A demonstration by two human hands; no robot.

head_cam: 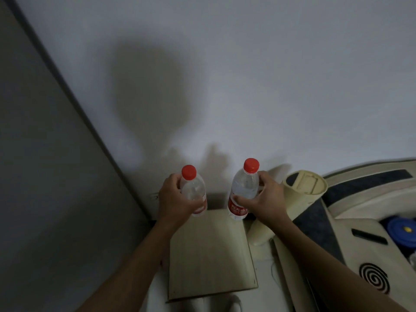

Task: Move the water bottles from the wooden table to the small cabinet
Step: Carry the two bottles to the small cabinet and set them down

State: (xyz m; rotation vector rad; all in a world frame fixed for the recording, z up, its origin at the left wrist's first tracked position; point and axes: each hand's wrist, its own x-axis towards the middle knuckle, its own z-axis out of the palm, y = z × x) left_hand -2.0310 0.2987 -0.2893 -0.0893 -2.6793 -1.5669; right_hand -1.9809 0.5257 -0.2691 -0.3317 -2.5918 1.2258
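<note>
I look down on the pale top of the small cabinet (211,255), which stands against a white wall. My left hand (174,199) grips a clear water bottle with a red cap and red label (193,190), upright at the cabinet's far left corner. My right hand (265,199) grips a second bottle of the same kind (244,188), upright at the far right corner. Both bottle bases are at or just above the cabinet top; I cannot tell whether they touch it. The wooden table is out of view.
A cream cylindrical appliance (304,190) stands right beside my right hand. Further right is a cream surface holding a black mosquito coil (374,278) and a blue lidded container (403,230). A grey panel (45,154) fills the left side.
</note>
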